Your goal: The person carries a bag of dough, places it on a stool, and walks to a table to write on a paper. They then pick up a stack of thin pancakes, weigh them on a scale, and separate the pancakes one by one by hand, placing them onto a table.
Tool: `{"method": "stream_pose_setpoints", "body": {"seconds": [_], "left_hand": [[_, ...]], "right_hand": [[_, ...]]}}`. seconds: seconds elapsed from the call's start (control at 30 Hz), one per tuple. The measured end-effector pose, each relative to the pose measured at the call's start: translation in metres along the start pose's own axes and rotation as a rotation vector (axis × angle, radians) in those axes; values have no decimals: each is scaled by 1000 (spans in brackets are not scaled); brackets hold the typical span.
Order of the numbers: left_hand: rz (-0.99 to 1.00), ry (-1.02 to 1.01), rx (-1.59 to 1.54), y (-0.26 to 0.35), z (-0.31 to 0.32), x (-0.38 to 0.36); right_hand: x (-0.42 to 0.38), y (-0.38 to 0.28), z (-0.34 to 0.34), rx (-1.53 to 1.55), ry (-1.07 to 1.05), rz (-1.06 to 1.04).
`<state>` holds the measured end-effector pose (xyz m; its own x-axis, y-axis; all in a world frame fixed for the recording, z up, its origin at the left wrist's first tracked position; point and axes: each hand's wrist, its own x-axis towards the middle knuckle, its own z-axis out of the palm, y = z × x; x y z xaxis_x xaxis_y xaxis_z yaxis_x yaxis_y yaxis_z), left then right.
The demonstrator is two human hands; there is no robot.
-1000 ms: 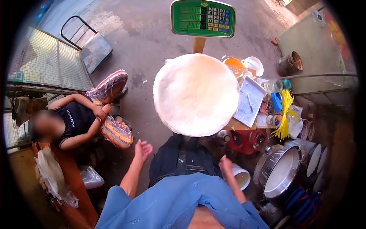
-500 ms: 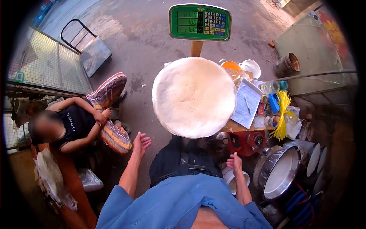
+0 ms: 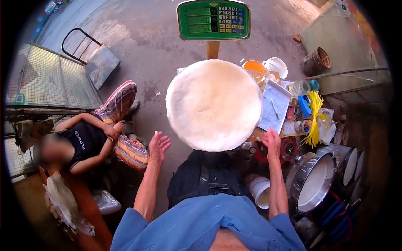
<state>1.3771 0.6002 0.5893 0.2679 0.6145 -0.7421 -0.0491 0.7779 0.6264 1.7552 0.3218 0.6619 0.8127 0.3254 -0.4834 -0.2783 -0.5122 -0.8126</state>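
A large round cream-white slab (image 3: 213, 105), perhaps dough, lies flat in front of me with small dents on top. Behind it rises a scale's green display (image 3: 213, 20) on a post; the slab hides whatever supports it. My left hand (image 3: 159, 146) is raised off the slab's lower left edge, fingers spread and holding nothing. At the opposite side my right hand (image 3: 272, 141) is up near the lower right edge, also with fingers apart and empty. Neither hand touches the slab.
Right of the slab, a clipboard with paper and a pen (image 3: 276, 104) lies beside yellow ties (image 3: 313, 119). Lower right stand a metal basin (image 3: 315, 184) and a white bucket (image 3: 261, 192). A seated person (image 3: 90, 140) is at left, near a platform cart (image 3: 102, 65).
Both hands have risen and moved forward toward the slab's sides. The display's upper two readings have changed. My view has shifted slightly; the slab stays in place.
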Motion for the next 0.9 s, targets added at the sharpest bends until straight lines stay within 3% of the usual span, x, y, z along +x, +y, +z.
{"method": "stream_pose_setpoints", "body": {"seconds": [0.1,0.23,0.33,0.43,0.63,0.77,0.9], "left_hand": [[137,6,87,25,35,10],[273,69,261,46,71,39],[187,-94,290,62,86,52],[41,-193,103,71,109,45],[-72,-142,163,69,109,62],[-116,-249,58,64,109,70],[-82,-312,71,65,113,72]], "right_hand": [[40,-25,21,-93,-20,-183],[77,-47,49,-192,-17,-126],[97,-42,57,-119,-110,-83],[101,-38,61,48,-236,-105],[117,-35,58,181,-417,27],[120,-32,59,273,-527,25],[119,-27,59,233,-434,48]]}}
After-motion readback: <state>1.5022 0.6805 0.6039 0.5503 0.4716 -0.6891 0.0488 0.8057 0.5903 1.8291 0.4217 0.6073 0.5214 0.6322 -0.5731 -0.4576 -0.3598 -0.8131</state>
